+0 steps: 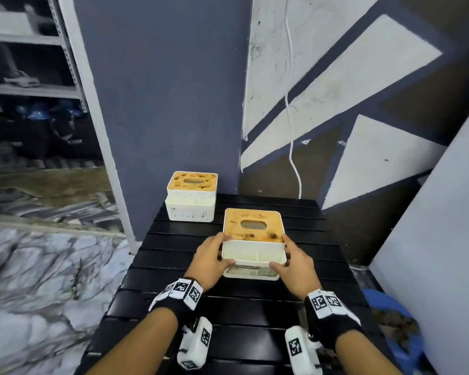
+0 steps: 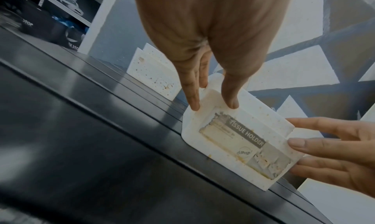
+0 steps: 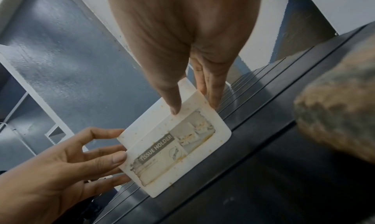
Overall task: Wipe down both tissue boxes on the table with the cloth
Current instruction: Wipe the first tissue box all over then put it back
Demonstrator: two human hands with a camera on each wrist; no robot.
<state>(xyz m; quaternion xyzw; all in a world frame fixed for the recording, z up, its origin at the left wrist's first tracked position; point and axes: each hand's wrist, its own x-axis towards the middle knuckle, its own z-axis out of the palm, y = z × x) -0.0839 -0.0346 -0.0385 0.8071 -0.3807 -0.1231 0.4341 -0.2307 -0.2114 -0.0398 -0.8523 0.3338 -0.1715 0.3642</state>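
Two white tissue boxes with stained orange-brown tops stand on the black slatted table [image 1: 241,315]. The near tissue box [image 1: 252,250] has a worn "TISSUE HOLDER" label [image 2: 243,144] on its front. My left hand [image 1: 214,255] grips its left side, thumb on the front face and fingers along the side. On the opposite side my right hand [image 1: 290,259] holds it the same way. The far tissue box [image 1: 191,197] stands untouched at the table's back left corner. No cloth is plainly visible in either hand.
A grey pillar [image 1: 163,104] and painted wall rise right behind the table. A white cable [image 1: 291,131] hangs down the wall. A blue stool [image 1: 401,328] with a brownish mottled lump [image 3: 341,115] on it stands at the table's right. A white board [image 1: 439,226] leans there.
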